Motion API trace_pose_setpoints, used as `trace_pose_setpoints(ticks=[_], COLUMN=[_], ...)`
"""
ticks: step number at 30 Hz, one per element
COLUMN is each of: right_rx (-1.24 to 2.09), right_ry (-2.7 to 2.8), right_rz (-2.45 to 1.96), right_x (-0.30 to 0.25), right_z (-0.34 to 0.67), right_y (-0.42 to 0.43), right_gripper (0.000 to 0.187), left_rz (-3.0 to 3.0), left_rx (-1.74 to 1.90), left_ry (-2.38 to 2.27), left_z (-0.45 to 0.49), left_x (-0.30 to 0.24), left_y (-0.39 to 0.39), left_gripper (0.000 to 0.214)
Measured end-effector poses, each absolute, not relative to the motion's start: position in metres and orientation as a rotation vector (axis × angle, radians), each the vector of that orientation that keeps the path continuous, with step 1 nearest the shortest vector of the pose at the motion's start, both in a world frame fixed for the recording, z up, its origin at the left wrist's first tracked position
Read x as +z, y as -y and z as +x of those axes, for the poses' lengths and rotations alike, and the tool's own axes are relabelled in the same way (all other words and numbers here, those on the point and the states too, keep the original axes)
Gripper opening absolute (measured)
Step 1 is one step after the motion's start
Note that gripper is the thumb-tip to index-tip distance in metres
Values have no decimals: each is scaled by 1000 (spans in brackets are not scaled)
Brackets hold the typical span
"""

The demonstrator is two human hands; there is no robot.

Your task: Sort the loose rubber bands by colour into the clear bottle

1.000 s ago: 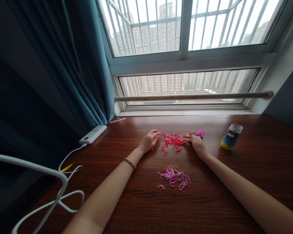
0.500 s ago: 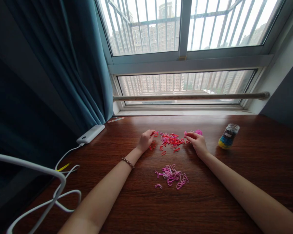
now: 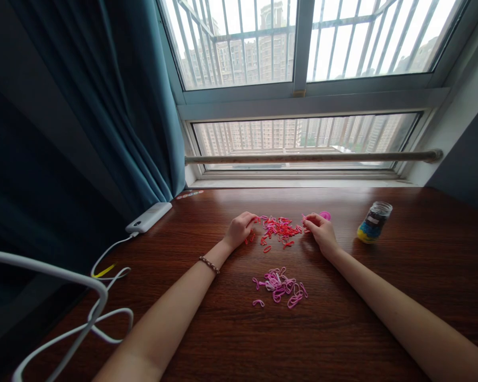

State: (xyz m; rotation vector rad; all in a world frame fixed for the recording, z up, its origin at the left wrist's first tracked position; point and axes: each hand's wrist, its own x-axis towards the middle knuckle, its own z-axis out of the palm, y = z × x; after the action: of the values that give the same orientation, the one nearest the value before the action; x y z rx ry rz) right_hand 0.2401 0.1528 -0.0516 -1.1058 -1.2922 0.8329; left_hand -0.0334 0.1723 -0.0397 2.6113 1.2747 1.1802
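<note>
A loose pile of red and pink rubber bands point(image 3: 281, 228) lies on the brown table between my two hands. At its left edge, my left hand point(image 3: 239, 229) has its fingers pinched on a small red band point(image 3: 257, 219). On the opposite side, my right hand point(image 3: 321, 229) pinches a pink band point(image 3: 303, 217) between thumb and finger. Several red bands point(image 3: 250, 238) lie just beside my left fingers. Nearer to me is a separate heap of purple-pink rubber bands point(image 3: 282, 286). Behind my right hand sits a round pink object point(image 3: 325, 215), partly hidden.
A glass jar point(image 3: 374, 223) with black, blue and yellow contents stands tilted-looking at the right. At the left are a white power bank point(image 3: 148, 217) and a looping white cable point(image 3: 99, 297). Blue curtain point(image 3: 143, 106) and window rail point(image 3: 310, 157) border the table.
My left fingers have shifted slightly right toward the pile's edge. The fingers of my right hand have curled in a little more around the pink band. Both heaps look the same.
</note>
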Motion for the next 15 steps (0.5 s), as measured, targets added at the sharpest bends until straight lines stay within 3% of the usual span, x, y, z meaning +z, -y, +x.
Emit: trace_pose_setpoints(ticks=[15], right_rx=[873], right_ry=[1399], right_rz=[-1025], right_x=[-52], right_z=[238], right_y=[-155], right_gripper=[39], left_rz=[2404], left_rx=[1237], left_ry=[-1248], left_z=[-26], left_x=[-29], left_y=[-160], left_gripper=[15])
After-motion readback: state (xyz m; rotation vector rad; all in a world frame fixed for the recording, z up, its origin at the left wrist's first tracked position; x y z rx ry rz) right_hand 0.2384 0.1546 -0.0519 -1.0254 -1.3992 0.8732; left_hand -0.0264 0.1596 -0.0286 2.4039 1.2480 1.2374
